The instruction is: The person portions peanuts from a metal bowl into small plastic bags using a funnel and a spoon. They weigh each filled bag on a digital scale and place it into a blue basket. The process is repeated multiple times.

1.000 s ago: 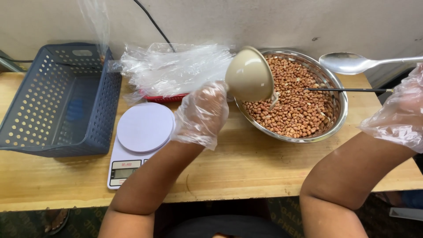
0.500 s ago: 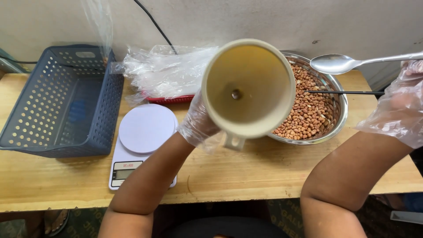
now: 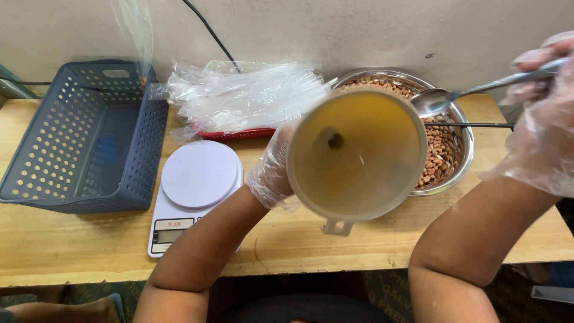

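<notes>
The left hand [image 3: 272,173], in a thin clear plastic glove, grips the outside of a wide beige plastic funnel [image 3: 357,154], fingers curled behind its rim. The funnel is lifted above the table and tilted so its open mouth faces the camera, the small spout hole showing inside and a little tab hanging from its lower rim. It covers the left part of a round steel bowl of brown peanuts [image 3: 445,146]. The left forearm rises from the lower edge, bent at the elbow. The right hand [image 3: 541,119], also gloved, is raised at the right edge, fingers closed around the handle of a long metal spoon [image 3: 439,100] whose bowl hovers over the peanuts, just beside the funnel's rim. On the wooden table [image 3: 72,239] sit a white digital kitchen scale [image 3: 194,191], a grey perforated plastic basket [image 3: 84,137] and a heap of clear plastic bags [image 3: 245,96].
</notes>
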